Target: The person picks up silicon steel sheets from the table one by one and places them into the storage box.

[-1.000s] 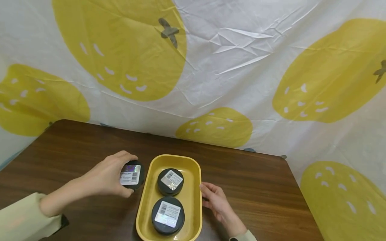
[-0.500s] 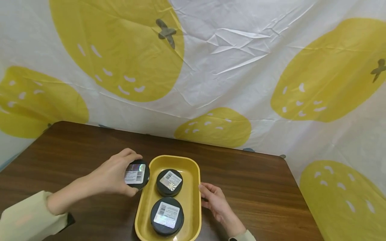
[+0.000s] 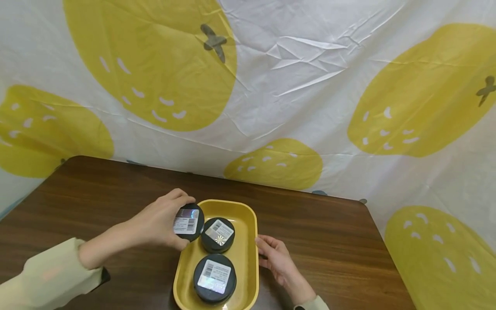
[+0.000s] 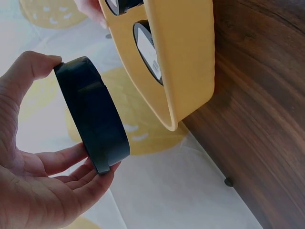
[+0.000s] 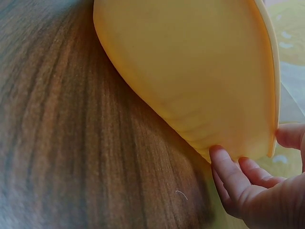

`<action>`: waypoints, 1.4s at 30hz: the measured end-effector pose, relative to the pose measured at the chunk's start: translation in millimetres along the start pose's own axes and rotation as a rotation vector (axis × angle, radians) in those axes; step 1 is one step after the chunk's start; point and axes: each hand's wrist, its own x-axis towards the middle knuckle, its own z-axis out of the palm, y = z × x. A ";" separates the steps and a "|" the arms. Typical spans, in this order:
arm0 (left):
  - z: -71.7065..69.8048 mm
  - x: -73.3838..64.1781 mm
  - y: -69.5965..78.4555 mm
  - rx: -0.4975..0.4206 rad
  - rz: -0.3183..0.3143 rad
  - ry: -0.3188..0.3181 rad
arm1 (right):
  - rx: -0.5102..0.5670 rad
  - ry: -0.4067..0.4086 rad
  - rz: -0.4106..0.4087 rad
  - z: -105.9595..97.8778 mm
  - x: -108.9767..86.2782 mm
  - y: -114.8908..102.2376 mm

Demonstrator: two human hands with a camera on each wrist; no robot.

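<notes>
In the head view, my left hand (image 3: 162, 221) pinches a flat, round black container (image 3: 189, 221) by its edge, thumb on one side and fingers on the other. A white barcode label with a shiny hologram faces up. It hangs tilted over the left rim of a yellow tray (image 3: 253, 267). Two similar black containers sit in the tray, the far one (image 3: 211, 247) and the near one (image 3: 209, 295), labels up. My right hand (image 3: 277, 258) holds the tray's right side. In the right wrist view its thumb (image 5: 289, 136) touches the rim and its fingers (image 5: 233, 174) touch the outer wall.
The tray stands on a dark brown wooden table (image 3: 329, 241). Behind the table hangs a white cloth (image 3: 294, 86) printed with large yellow fruit, close to the back edge.
My left hand has carried the black container rightward, from beside the tray to over its left rim. The right hand stays at the tray's right side.
</notes>
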 end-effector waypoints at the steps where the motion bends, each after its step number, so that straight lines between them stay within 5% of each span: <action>1: 0.2 1.1 0.7 -0.002 0.002 0.001 | 0.000 0.002 0.001 -0.1 0.4 -0.3; 13: 6.5 12.5 6.5 -0.043 0.036 -0.024 | -0.004 0.009 -0.001 -2.4 1.3 -1.0; 42: 31.7 29.5 21.9 -0.087 0.003 -0.105 | -0.003 -0.003 -0.011 -0.9 0.7 1.4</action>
